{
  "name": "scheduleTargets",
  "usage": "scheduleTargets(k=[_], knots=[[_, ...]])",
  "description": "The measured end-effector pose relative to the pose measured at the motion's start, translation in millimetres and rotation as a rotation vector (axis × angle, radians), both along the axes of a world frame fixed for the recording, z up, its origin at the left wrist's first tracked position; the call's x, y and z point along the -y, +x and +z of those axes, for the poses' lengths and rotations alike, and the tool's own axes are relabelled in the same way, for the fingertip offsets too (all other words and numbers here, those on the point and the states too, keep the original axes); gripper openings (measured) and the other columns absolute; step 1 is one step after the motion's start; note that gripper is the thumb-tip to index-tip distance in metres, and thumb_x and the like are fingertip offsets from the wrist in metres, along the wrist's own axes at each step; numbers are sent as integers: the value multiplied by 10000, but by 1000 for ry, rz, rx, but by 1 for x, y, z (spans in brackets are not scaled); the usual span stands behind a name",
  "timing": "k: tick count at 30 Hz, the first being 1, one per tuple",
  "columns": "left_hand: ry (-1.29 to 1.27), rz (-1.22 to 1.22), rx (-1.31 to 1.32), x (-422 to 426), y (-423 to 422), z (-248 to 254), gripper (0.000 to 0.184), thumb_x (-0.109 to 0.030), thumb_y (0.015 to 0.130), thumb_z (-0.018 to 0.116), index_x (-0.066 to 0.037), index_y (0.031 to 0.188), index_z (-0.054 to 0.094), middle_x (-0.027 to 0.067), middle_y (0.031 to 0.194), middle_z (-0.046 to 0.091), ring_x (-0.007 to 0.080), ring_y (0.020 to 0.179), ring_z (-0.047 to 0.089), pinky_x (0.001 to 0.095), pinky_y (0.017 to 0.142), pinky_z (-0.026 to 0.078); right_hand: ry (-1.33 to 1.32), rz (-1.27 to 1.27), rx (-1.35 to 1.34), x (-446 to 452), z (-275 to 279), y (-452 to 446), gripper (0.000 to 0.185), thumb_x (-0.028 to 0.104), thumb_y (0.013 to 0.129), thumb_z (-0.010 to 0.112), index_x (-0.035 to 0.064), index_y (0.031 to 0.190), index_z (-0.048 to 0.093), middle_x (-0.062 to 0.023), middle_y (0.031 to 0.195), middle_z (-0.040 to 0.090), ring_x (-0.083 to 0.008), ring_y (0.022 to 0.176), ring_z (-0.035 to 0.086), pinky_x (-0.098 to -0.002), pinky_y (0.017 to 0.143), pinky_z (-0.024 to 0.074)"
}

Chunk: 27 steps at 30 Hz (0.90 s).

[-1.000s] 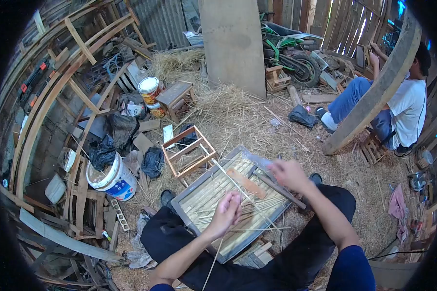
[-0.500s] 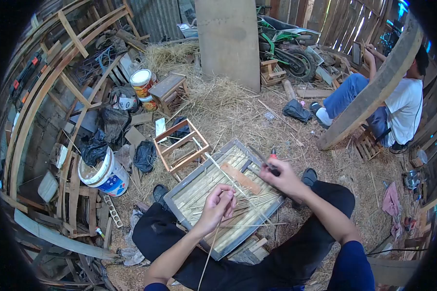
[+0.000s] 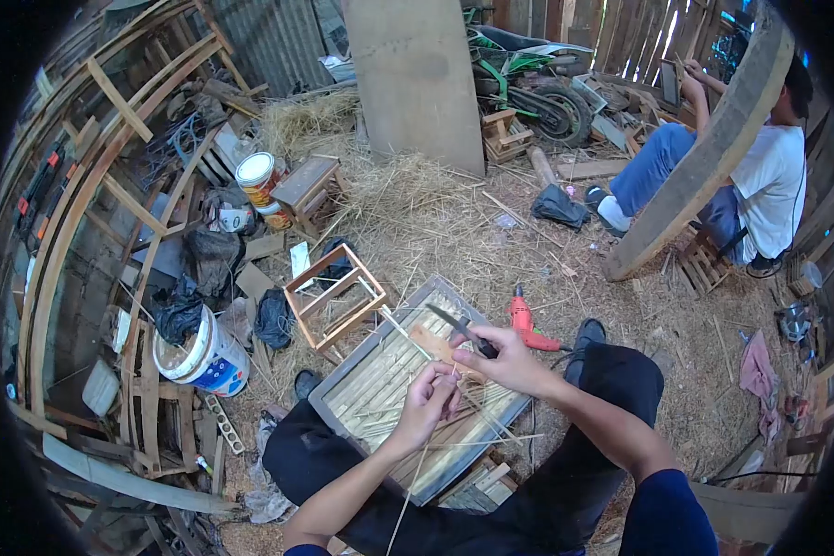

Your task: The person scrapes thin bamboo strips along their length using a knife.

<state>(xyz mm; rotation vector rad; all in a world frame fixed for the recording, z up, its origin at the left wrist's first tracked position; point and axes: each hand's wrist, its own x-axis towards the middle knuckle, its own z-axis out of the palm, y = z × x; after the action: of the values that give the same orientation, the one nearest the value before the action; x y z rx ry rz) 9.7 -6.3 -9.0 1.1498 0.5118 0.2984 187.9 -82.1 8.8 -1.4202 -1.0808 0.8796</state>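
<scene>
My left hand [image 3: 426, 405] is closed on a thin pale strip [image 3: 406, 500], perhaps bamboo, whose tail hangs down past my lap. In my right hand [image 3: 511, 361] is a dark-handled knife [image 3: 448, 318], its blade pointing up and to the left. The right fingertips are close to the upper end of the strip, just above the left hand; whether they touch it is hard to make out. Below both hands lies a grey-edged slatted panel [image 3: 361, 354] across my knees, with several loose strips on it. A flat orange-brown piece [image 3: 423, 341] rests there, partly covered by the right hand.
A red power drill [image 3: 524, 326] lies on the straw-strewn floor beyond my right knee. Left of the panel stand a small wooden frame [image 3: 334, 301] and a white bucket [image 3: 215, 357]. Another person [image 3: 760, 185] sits at the right behind a slanted post [image 3: 704, 181].
My right hand has moved left and down with the knife, close to the left hand. The drill it partly covered now shows fully. The view has shifted slightly.
</scene>
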Motion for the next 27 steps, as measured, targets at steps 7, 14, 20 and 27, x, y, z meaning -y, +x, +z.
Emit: scheduleTargets(k=[7,14,20,27], knots=[[52,-27,-3,7,-2,8,183,-253,1012,508,-79,1069,517,10,644,524,66,534,464,213,475,348,-97,23,-52,7,1,11,233,232,846,781,35,916,678,89,683,481,-6,628,398,-208,540,304],[1,-5,-58,1,5,10,226,-291,1019,514,-75,1085,521,-20,596,494,54,478,430,210,446,324,-187,45,-69,3,-5,7,247,252,865,763,38,851,639,78,705,491,-10,650,406,-216,554,312],[29,-4,-37,-11,12,12,226,-288,1033,496,-72,1098,509,-54,551,401,43,439,353,222,426,291,21,37,188,-12,-11,13,221,204,880,725,0,907,643,-19,655,530,-91,624,460,-301,545,381],[31,-20,-24,-15,15,14,200,-270,1044,470,-73,1065,498,-59,546,367,40,437,317,231,419,273,112,17,222,-15,-18,17,166,139,858,729,7,938,666,-79,734,659,-108,655,573,-307,589,441]])
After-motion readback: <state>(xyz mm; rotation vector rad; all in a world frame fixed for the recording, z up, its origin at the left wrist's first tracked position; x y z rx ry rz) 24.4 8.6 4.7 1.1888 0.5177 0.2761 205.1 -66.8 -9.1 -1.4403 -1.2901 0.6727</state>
